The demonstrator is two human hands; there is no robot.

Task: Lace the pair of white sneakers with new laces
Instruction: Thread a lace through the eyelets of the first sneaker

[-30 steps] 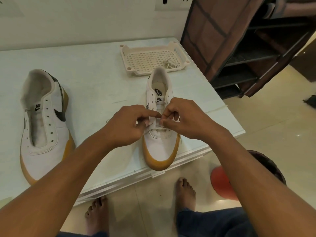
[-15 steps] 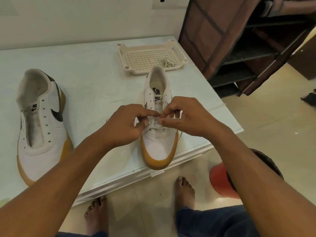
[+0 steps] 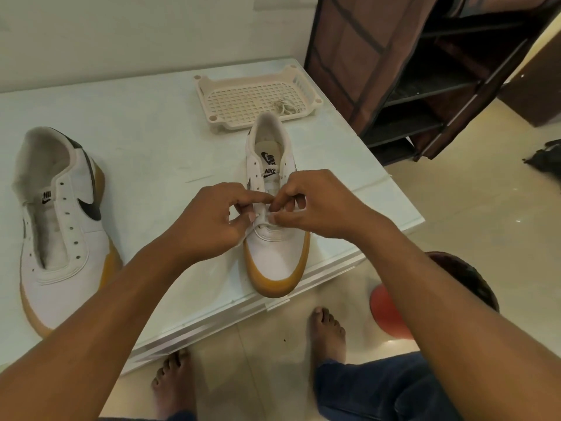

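Progress over the last second is slight: the left hand [image 3: 212, 221] and right hand [image 3: 312, 205] stay pressed together over the lowest eyelets of the white leather sneaker with a tan gum sole [image 3: 276, 259], with only small finger shifts. Each hand pinches a part of the thin white lace [image 3: 261, 219] between thumb and forefinger, the other fingers curled. Only the bottom crossing seems threaded, so the job is judged to be at its very start, the upper eyelets still bare. This sneaker stands near the front edge of the pale glossy worktop [image 3: 145, 123], its long axis running away from the person, toe toward the person and heel just short of the cream perforated plastic tray [image 3: 243, 101], where a second bundled lace [image 3: 285, 106] lies. The matching unlaced sneaker [image 3: 60, 238] rests well apart on the left, also toe toward the person.
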